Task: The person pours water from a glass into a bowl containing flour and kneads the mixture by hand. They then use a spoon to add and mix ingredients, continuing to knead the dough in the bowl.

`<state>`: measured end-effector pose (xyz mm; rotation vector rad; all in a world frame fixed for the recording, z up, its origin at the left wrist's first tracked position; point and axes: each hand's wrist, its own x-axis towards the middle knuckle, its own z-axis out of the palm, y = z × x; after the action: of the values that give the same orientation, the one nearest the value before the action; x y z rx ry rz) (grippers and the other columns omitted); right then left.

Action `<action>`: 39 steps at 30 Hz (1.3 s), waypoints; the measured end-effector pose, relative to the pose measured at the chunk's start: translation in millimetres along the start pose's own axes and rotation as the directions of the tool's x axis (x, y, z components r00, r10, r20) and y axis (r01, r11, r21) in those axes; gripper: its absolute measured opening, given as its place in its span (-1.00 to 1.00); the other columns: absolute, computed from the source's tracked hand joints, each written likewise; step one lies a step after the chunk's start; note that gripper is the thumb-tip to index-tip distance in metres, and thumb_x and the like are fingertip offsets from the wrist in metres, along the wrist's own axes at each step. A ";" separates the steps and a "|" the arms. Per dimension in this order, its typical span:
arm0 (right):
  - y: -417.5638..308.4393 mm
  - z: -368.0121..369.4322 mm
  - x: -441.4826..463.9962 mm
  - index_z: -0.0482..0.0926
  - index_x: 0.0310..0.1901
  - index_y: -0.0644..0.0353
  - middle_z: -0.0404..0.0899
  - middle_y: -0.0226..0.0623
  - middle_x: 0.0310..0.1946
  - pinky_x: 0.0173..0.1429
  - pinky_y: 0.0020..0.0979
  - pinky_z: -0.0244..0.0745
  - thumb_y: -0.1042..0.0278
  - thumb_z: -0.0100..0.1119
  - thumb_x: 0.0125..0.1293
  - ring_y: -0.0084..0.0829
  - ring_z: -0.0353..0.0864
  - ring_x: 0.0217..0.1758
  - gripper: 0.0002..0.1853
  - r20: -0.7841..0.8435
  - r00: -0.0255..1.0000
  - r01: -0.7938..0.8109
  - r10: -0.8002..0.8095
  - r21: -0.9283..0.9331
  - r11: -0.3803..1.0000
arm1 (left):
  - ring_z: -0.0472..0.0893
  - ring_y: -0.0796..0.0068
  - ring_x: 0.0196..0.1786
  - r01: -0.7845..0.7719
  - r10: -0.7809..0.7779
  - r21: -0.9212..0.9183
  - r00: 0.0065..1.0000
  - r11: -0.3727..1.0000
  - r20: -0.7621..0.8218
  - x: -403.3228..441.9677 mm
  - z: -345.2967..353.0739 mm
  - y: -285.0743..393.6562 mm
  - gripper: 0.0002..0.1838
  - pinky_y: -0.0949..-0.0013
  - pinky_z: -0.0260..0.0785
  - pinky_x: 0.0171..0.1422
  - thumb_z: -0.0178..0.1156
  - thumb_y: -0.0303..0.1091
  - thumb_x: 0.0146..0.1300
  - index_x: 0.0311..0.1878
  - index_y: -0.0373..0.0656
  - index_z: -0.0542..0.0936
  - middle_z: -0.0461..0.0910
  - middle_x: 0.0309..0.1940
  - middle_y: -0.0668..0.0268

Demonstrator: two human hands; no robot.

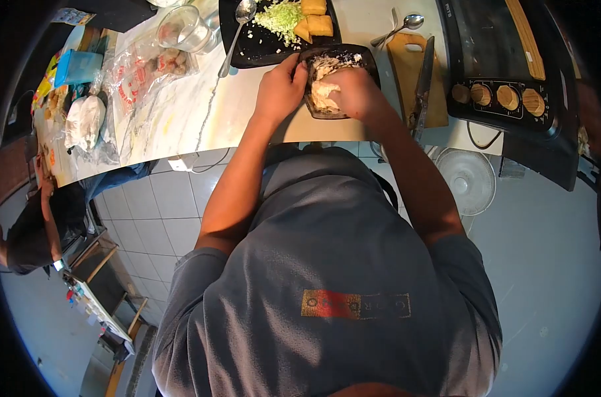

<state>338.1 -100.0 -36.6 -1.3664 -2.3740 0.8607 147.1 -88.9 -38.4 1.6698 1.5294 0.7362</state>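
Observation:
A dark square bowl [370,66] holds a pale, creamy mixture [323,92] near the counter's front edge. My left hand [282,87] grips the bowl's left side, with the fingers closed at its rim. My right hand [357,94] is inside the bowl, over the right part of the mixture, smeared by motion; its fingers are hidden. Just behind the bowl lies a black tray [244,54] with chopped pale green vegetable [278,21], yellow-brown blocks [319,25] and a spoon [237,36].
Right of the bowl are a cutting board [437,99], a long knife [422,86], a spoon [412,22], a fork and a black appliance with knobs [508,97]. Left are a clear cup [184,32], plastic bags [138,79] and a blue container [77,67]. Another person [32,228] is at far left.

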 end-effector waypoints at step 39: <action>-8.4 5.4 -9.6 0.61 -0.01 0.22 0.60 0.06 -0.08 0.13 -0.15 0.51 0.42 0.23 0.01 0.02 0.60 0.02 -0.59 -0.160 0.986 0.063 -0.047 0.097 0.993 | 0.68 0.02 -0.24 -0.088 0.088 0.053 0.996 0.995 0.009 5.3 -0.4 -8.4 -0.62 0.19 0.46 -0.12 0.04 -0.14 0.44 0.10 -0.24 0.56 0.66 -0.30 -0.06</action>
<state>334.6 -113.3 -35.1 -1.2744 -2.2067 0.8144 142.7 -83.5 -45.5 1.7872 1.4907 0.7410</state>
